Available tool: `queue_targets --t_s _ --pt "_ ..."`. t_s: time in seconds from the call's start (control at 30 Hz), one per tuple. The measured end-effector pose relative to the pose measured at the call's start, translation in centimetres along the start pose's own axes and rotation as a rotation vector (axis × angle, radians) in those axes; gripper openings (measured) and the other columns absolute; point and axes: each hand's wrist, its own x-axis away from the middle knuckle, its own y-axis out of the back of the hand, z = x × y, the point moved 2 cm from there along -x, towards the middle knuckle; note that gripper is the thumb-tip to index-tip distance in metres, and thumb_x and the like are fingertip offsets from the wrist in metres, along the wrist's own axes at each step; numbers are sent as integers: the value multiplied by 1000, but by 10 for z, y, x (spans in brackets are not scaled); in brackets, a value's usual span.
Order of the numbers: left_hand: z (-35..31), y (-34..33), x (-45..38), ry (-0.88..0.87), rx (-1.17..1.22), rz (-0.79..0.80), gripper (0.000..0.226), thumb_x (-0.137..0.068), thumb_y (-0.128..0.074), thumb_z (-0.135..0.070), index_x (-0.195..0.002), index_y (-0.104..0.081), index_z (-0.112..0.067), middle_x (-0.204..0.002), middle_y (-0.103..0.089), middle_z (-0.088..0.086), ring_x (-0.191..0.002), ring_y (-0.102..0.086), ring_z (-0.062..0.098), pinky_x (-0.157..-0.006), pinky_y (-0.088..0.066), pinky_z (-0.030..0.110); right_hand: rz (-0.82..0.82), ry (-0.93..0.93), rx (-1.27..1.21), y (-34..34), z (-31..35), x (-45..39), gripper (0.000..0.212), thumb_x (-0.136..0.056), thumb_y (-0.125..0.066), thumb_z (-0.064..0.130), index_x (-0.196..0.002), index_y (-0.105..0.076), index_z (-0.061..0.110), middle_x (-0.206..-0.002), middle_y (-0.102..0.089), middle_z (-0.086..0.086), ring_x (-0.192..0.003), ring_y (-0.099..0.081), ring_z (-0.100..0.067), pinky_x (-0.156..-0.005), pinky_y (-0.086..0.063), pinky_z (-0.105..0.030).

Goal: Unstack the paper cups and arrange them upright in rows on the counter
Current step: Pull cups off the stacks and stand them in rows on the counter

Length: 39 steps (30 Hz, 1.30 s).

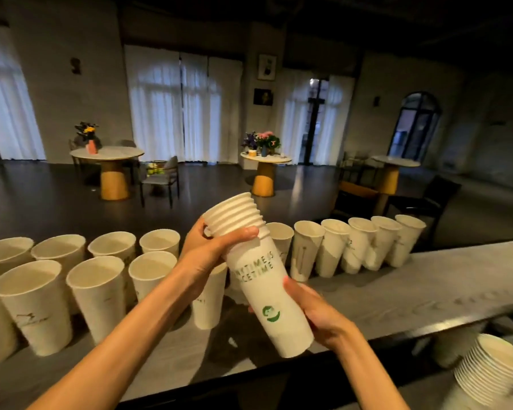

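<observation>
A person's left hand (pixel 211 247) curls round the rims of a tilted cup stack (pixel 258 270) while the right hand (pixel 314 309) grips its base, seemingly to free one cup, above the counter (pixel 427 279), where empty upright cups (pixel 335 247) stand in rows beyond the fingers.

Tilted cup stack (pixel 258 273) above upright counter cups (pixel 97 294)

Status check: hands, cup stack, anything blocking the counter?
Left hand grips stack's rims, right hand holds its base. Cup stack tilted above counter. Rows of upright cups standing; near-right counter free.
</observation>
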Motion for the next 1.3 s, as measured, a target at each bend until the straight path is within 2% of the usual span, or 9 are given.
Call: queue_targets --t_s 0.27,0.53,0.67,0.77,0.87,0.93,1.0,1.1,1.3 --pt "-41 16 -25 -296 -17 -240 102 -44 -96 -48 -134 -51 -37 -128 -63 -6 -118 -63 15 -95 -59 45 -411 43 532 32 -43 -30 97 -56 -94 46 -137 -41 33 -137 -53 12 -127 -52 -12 -101 -50 -33" --pt "-56 24 -13 -344 53 -265 99 -50 -93 -39 -138 -49 -35 -133 -64 1 -118 -66 18 -91 -61 47 -372 92 414 36 -60 -90 92 -64 -92 30 -140 -43 41 -140 -54 11 -135 -46 -17 -111 -41 -53" --pt "-51 9 -11 -318 30 -280 101 -50 -93 -33 -141 -49 -27 -132 -65 5 -118 -67 21 -91 -61 44 -289 106 313 37 -53 -109 69 -69 -89 12 -123 -51 33 -125 -59 2 -126 -53 -21 -109 -44 -50" --pt "-42 -4 -12 -285 -39 -254 101 -47 -92 -31 -139 -50 -25 -131 -65 6 -117 -67 22 -89 -61 43 -184 93 471 51 -58 -109 84 -64 -90 30 -136 -49 20 -126 -63 3 -118 -62 -16 -98 -54 -36" --pt "-29 -28 -22 -224 -55 -200 98 -45 -92 -25 -135 -52 -27 -127 -67 5 -114 -69 21 -85 -62 39 -235 0 496 82 -46 -91 43 -86 -75 18 -124 -55 21 -115 -65 3 -114 -63 -18 -70 -54 -13" --pt "-18 -47 -30 -175 -53 -130 94 -49 -92 -21 -133 -53 -29 -127 -67 5 -113 -70 22 -82 -62 38 -138 -19 334 99 -28 -77 20 -97 -63 26 -116 -65 20 -112 -71 -2 -117 -64 -24 -83 -56 -21" --pt "-4 -71 -39 -123 -52 -71 93 -48 -92 -26 -133 -53 -31 -126 -67 6 -113 -70 23 -82 -62 38 89 -55 -16 110 -10 -63 43 -101 -46 47 -129 -65 20 -122 -70 -10 -118 -64 -28 -104 -50 -46" --pt "13 -99 -53 -95 -64 -76 94 -44 -91 -34 -130 -55 -31 -123 -69 5 -111 -71 22 -80 -62 37 303 -30 -229 119 14 -50 64 -94 -45 62 -138 -58 17 -124 -66 -19 -110 -66 -31 -99 -50 -46" --pt "15 -119 -62 -246 -307 -105 92 -47 -96 -42 -130 -57 -39 -124 -67 -7 -110 -68 7 -84 -61 28 88 68 99 138 18 -44 86 -51 -87 64 -123 -60 23 -116 -73 -1 -111 -68 -20 -85 -58 -32"
